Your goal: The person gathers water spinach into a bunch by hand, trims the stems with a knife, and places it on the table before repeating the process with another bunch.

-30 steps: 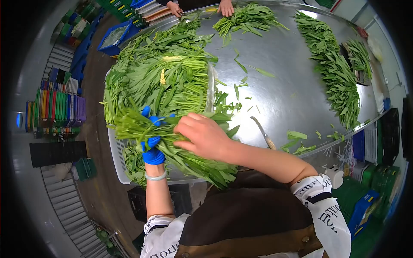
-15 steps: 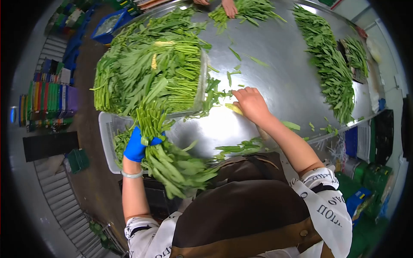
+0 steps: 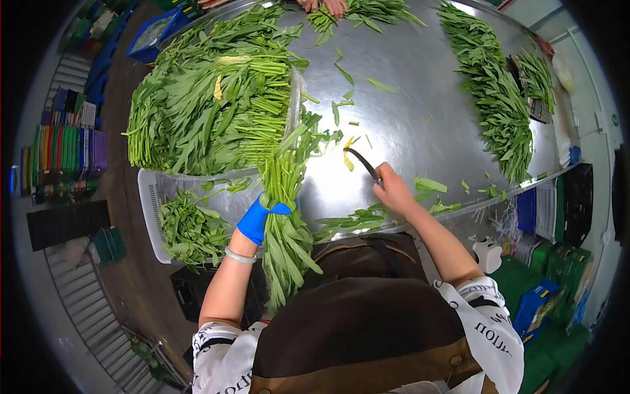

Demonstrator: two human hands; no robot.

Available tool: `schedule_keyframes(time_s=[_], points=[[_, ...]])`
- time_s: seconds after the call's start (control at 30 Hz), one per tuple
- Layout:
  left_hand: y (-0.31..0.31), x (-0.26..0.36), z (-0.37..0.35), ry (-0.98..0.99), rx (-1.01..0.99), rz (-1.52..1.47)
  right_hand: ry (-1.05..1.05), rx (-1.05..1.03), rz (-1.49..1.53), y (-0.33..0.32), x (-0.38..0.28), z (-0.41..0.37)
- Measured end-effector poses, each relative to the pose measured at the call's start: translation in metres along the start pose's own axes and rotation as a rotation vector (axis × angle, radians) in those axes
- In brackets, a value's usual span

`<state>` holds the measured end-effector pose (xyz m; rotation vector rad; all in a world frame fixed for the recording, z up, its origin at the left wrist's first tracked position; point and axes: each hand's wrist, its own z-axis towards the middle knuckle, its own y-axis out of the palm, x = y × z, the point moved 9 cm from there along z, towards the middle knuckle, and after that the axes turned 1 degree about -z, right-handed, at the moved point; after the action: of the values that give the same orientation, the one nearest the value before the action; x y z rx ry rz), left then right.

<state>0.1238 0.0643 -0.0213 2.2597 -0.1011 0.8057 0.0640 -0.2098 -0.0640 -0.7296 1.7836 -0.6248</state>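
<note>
Head view: left hand (image 3: 257, 220) closed round one bunch (image 3: 289, 238); right hand (image 3: 396, 190) closed on one knife (image 3: 365, 163) — apparently two co-worker hands (image 3: 336, 6) beyond.

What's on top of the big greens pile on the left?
Two yellowish leaves lie on the pile of greens. The bunch in the gloved left hand overlaps its near right corner, hiding that spot. The pile's underside is covered.

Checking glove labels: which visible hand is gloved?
The wearer's left hand, gripping the greens bunch; the right hand, holding the knife, and the co-worker's hands are bare.
</note>
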Motion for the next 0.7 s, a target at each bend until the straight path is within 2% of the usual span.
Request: schedule_keyframes(time_s=[0.03, 0.1, 0.17, 0.2, 0.3, 0.33, 0.43, 0.53, 0.63, 0.7], points=[[0.013, 0.003, -0.003, -0.017, -0.01, -0.035, -0.083, -0.027, 0.004, -0.014, -0.032, -0.012], [0.021, 0.0, -0.005, -0.055, -0.038, -0.083, -0.446, 0.043, -0.037, -0.04, -0.105, -0.039], [0.025, -0.006, -0.003, -0.099, -0.081, -0.099, -0.617, 0.075, -0.14, -0.051, -0.151, -0.052], [0.033, 0.002, -0.003, -0.033, -0.037, -0.063, -0.702, 0.091, -0.195, -0.051, -0.166, -0.057], [0.024, -0.02, 0.005, -0.151, -0.076, -0.104, -0.677, 0.115, -0.312, -0.038, -0.169, -0.043], [0.021, -0.017, 0.004, -0.092, -0.055, -0.03, -0.664, 0.109, -0.322, -0.036, -0.166, -0.039], [0.03, -0.023, -0.004, -0.182, -0.085, -0.098, -0.659, 0.069, -0.327, -0.028, -0.156, -0.035], [0.048, -0.015, -0.013, -0.093, -0.122, 0.081, -0.714, 0.006, -0.273, -0.022, -0.152, -0.04], [0.057, -0.022, -0.01, -0.111, -0.186, 0.165, -0.748, -0.003, -0.206, -0.021, -0.157, -0.041], [0.06, -0.028, -0.013, -0.142, -0.127, 0.13, -0.765, 0.01, -0.183, -0.018, -0.166, -0.042]])
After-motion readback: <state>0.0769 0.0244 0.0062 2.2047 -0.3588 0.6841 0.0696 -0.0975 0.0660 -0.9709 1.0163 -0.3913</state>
